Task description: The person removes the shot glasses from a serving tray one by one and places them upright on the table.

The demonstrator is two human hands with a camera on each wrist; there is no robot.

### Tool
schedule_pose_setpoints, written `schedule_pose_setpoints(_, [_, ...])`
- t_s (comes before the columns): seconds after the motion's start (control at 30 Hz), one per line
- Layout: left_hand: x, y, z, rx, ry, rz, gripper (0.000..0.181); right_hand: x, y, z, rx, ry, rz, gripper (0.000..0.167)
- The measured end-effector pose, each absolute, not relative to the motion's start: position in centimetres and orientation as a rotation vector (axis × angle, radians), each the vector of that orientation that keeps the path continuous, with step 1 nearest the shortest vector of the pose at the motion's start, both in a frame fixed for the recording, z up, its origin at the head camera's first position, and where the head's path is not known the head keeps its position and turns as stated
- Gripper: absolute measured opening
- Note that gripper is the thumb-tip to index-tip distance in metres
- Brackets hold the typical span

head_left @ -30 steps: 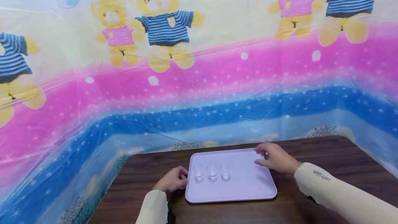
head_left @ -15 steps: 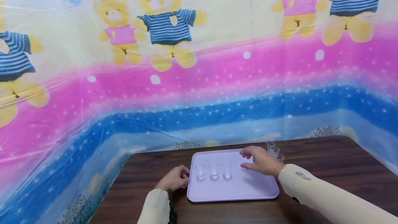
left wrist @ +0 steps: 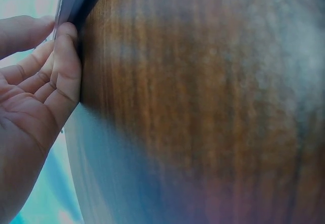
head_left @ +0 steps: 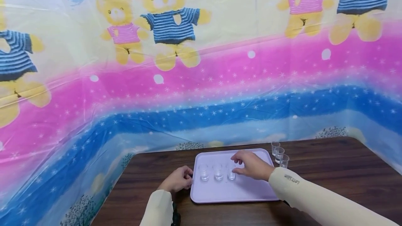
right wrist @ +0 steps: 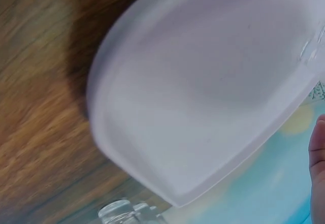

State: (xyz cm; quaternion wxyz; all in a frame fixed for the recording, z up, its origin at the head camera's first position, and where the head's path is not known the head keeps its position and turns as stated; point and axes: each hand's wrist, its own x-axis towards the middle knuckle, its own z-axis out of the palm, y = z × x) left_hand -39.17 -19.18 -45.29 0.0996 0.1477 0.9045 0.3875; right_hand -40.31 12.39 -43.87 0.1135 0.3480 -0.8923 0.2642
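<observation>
Left hand pinching tray rim, right hand parted at a shot glass

A lavender tray (head_left: 213, 195) is lying flat on a dark wood-grain table (head_left: 141, 184). At its left side a person's left hand (head_left: 176, 180) is pinching the rim between thumb and forefinger; in the left wrist view the tips are meeting the edge from either side, and the other fingers are folding in behind them.

Three clear shot glasses are standing upright in a row on the tray's left and middle part: the left glass (head_left: 204, 175), the middle glass (head_left: 218, 174) and the right glass (head_left: 231, 176). The right hand (head_left: 252, 166) is hovering over the tray from its right side, thumb and fingers spreading apart beside the right glass and partly hiding it. Whether they are touching it, I cannot tell; the right wrist view is catching only a sliver of that hand.

Beyond the tray's far right corner, three more clear glasses (head_left: 279, 155) are standing upright on the table, close together in a slanting line. Cream sleeves (head_left: 314, 191) are covering both forearms. Behind the table a printed sheet (head_left: 125, 97) is hanging, showing teddy bears above pink and blue bands.
</observation>
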Motion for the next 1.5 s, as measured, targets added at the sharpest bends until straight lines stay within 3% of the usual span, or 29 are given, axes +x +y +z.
schedule_pose_setpoints(0.7, [-39.2, -19.0, -45.4, 0.425, 2.680, 1.135, 0.021, -39.8, 11.9, -43.7, 1.025, -2.662, 0.772, 0.026])
schedule_pose_setpoints(1.5, [-39.3, -19.1, -45.4, 0.484, 2.651, 1.176, 0.021, -39.6, 19.7, -41.7, 0.849, -2.715, 0.673, 0.025])
